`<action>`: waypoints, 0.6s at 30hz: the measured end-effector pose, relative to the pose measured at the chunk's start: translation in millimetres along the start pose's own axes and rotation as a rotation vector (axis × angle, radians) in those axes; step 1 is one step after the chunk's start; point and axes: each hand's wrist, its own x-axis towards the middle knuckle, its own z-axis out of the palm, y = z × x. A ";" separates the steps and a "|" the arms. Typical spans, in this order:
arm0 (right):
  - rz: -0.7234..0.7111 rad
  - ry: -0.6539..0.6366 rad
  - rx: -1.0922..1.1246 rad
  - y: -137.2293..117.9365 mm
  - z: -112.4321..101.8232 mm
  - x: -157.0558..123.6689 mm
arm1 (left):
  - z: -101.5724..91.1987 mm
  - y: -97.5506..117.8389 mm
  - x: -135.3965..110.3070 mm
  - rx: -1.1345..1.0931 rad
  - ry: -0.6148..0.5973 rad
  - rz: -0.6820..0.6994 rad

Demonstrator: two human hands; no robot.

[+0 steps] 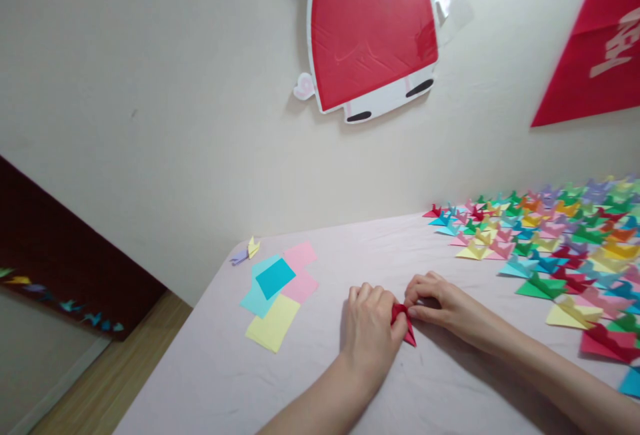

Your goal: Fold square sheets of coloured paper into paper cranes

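Head view: Fingertips nearly together, the left hand (371, 320) and right hand (434, 297) pinch a red folded paper (410, 336) between them, its long axis slanting toward the forearms, more under the left.

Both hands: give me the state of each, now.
Left hand: closed, holding the red folded paper.
Right hand: curled at the same paper's edge; whether it pinches it cannot be told.
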 end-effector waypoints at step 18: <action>0.044 0.122 -0.193 -12.8 14.9 1.2 | -10.6 -14.4 -0.1 -0.410 -0.063 -0.061</action>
